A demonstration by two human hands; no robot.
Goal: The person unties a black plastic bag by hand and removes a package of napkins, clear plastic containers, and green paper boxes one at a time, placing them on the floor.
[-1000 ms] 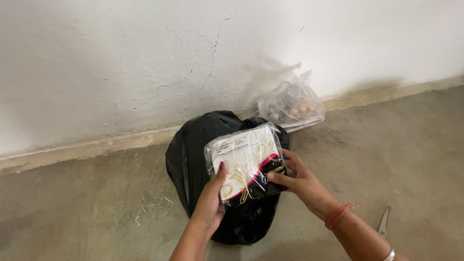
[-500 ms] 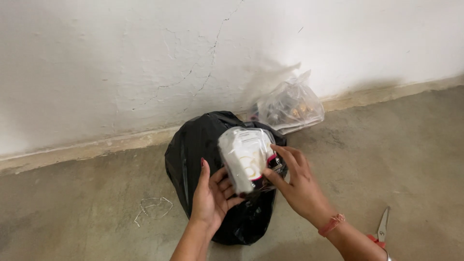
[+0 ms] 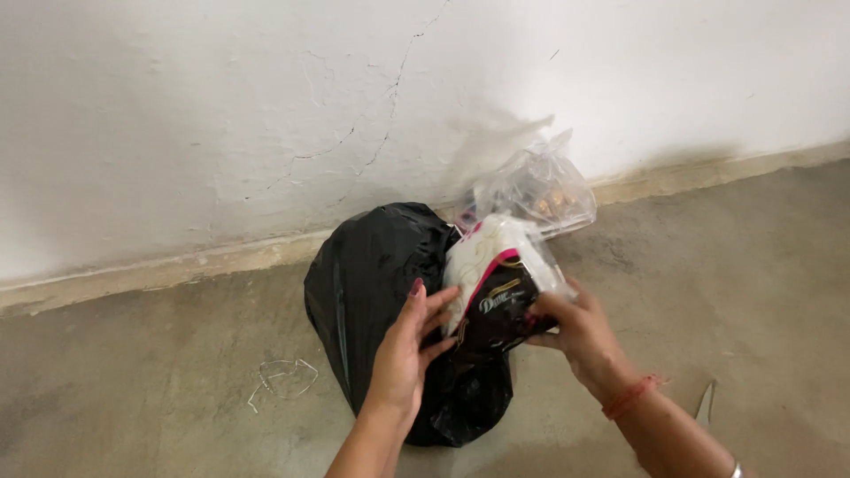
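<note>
Head view: both hands hold a wrapped packet (image 3: 498,288) over a black bag (image 3: 372,292).
Left hand (image 3: 409,341) and right hand (image 3: 580,332) each pinch the packet's sides; a clear bag (image 3: 536,188) lies by the wall.

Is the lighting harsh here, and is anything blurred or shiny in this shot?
Head view: soft, even daylight; only a faint shadow on the white wall behind the clear plastic bag. The black bag shows dull glare streaks. The wrapped packet between left hand and right hand looks slightly motion-blurred; the scissors tip is cut off at the frame's edge.
</note>
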